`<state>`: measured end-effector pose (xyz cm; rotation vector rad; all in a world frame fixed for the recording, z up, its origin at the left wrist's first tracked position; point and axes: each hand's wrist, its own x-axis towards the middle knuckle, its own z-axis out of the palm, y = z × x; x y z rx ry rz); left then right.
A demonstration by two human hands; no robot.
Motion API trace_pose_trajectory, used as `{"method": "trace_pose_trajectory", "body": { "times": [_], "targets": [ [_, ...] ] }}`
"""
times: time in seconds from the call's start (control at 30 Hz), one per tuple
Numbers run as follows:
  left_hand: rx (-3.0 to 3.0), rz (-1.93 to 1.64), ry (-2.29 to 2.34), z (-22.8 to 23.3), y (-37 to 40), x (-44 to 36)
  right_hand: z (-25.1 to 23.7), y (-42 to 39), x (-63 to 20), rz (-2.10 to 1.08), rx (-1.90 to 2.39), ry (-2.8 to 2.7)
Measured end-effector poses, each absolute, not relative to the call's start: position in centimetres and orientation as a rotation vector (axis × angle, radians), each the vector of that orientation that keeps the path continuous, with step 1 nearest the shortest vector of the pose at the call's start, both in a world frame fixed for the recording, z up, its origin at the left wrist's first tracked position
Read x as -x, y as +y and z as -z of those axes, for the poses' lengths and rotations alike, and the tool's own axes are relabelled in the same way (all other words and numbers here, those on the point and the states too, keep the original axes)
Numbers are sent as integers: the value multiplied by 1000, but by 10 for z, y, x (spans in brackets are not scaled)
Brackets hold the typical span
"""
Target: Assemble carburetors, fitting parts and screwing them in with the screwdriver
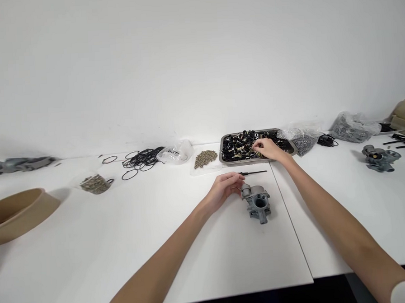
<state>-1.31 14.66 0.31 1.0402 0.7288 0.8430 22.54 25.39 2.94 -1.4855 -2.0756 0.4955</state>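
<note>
A grey metal carburetor rests on the white table in front of me. My left hand has its fingers curled against the carburetor's left side, steadying it. Just behind them lies a thin black screwdriver. Farther back is a metal tray full of small black and brass-coloured parts. Over the tray's right half, my right hand reaches down with thumb and fingers pinched together among the parts. Whatever is between those fingertips is too small to make out.
Brass-coloured pieces lie on a plastic bag left of the tray, near black rubber rings. Bags of small metal parts stand to the right. A second carburetor sits far right; a tan bowl is at left.
</note>
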Motion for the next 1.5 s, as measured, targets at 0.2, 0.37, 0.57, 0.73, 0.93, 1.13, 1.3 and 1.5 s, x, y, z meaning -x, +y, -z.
{"method": "trace_pose_trajectory", "body": {
  "times": [0.2, 0.37, 0.57, 0.73, 0.93, 1.13, 1.3, 1.5],
  "targets": [
    [-996, -869, 767, -3, 146, 12, -18, 263, -215, -422, 1511, -2127],
    [-980, -869, 776, -3, 147, 12, -14, 271, -220, -332, 1594, -2191],
    [-980, -849, 779, -3, 148, 13, -15, 273, -219, -318, 1744, -2297],
    [-1002, -835, 776, -3, 146, 11, -21, 267, -218, -299, 1851, -2334],
    [-1007, -1105, 820, -16, 152, 23, -25, 262, -219, -279, 1884, -2346],
    [-923, -1232, 862, -23, 160, 36, -25, 263, -219, -272, 1741, -2425],
    [-941, -1224, 860, -22, 158, 33, -23, 267, -223, -348, 1704, -2459],
    [-927, -1171, 870, -19, 157, 29, -20, 274, -224, -329, 1682, -2456]
  ]
}}
